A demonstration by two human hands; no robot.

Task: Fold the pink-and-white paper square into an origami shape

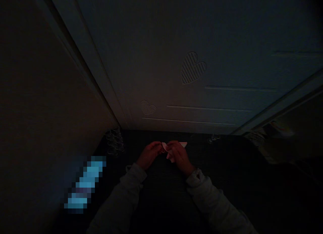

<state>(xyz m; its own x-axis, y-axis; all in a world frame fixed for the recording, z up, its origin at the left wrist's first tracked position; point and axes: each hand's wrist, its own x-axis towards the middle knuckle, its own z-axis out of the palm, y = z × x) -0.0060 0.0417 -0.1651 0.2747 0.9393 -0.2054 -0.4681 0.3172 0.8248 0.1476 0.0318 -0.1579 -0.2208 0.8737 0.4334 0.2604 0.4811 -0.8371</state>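
Head view: pink piece (170, 157) in right grip (179, 156)

Folded sheet (183, 145): pale pink, plain AFAICT. L sleeve (114, 202) & R sleeve (214, 200): drab dk grey, no pattern discernible. Tabletop (161, 197): nr-black, fine horiz. streaks à la woodgrain. Panel behind (121, 59): grey, bluish twd R side. Lg heart (193, 68) + sm. heart (148, 108) on it: same grey, diag. stripes; long straight horiz. lines (209, 108) nearby, also grey. L wall (37, 109): v. dk brown. Pixelated patch (87, 182): brt cyan-blue blocks, w/ a dull purple-grey band across lower pt.
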